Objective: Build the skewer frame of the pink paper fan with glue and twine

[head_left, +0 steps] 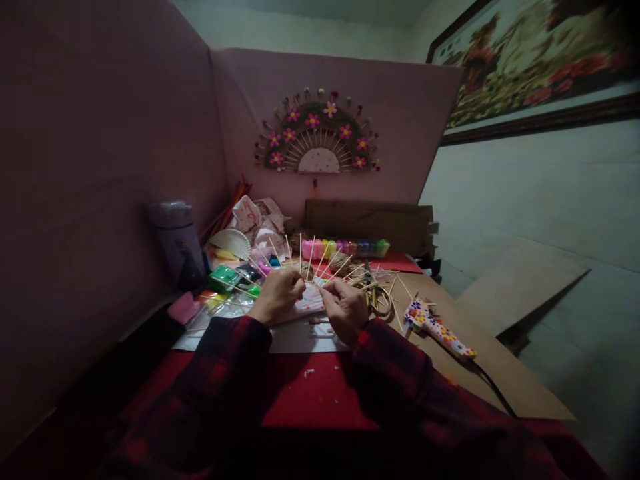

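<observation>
Between my hands lies a half-round piece covered in pale, pink-marked cloth, with thin wooden sticks fanning out from it. My left hand is closed at its left side, fingers curled and pinched; what they hold is hidden. At the right side, my right hand pinches thumb and forefinger together near the cloth's edge, on something too small to make out. A white sheet lies under the work. Just right of my right hand are gold-handled scissors.
A flower-patterned glue gun lies on brown cardboard at the right. Bagged clay and a purple cylinder stand left. Behind are crumpled cloth, a strip of coloured clay and a finished flowered fan on the pink panel.
</observation>
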{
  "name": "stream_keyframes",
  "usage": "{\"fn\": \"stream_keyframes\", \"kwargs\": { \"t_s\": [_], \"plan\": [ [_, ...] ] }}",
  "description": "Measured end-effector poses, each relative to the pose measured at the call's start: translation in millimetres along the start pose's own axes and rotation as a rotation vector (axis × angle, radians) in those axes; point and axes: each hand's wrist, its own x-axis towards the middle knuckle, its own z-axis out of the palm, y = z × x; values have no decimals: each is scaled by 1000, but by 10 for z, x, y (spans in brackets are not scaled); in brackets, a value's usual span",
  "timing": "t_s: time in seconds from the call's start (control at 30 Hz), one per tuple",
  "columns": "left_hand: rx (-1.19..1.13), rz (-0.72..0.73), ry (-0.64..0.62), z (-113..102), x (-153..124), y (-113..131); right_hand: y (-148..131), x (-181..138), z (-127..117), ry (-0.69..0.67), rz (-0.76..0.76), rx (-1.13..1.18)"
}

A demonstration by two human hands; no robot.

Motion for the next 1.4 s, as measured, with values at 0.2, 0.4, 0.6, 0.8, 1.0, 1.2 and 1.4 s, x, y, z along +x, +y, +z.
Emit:
{"fn": "stream_keyframes", "kwargs": {
  "t_s": [0.2,0.4,0.6,0.8,1.0,1.2,1.4],
  "plan": [
    [134,29,140,77,3,97,-34,-1,35,16,22,54],
    [122,-25,243,-55,47,-14,-34,-22,16,52,44,138],
    [-221,-235,368,-270,56,-174,-46,-34,-44,140,112,214],
    [-886,-332,-45,35,-66,186,-45,-7,-33,188,61,87],
    [-1168,-373,-52,117,-63,192,-102,-26,-23,-16,-82,28],
    [-1399,-498,-77,42,-51,185,-37,78,-64,-127,-80,-56],
    [-1244,-400,-84,143,-68,156,287,369,-603,-27,228,-499]
  ]
}}
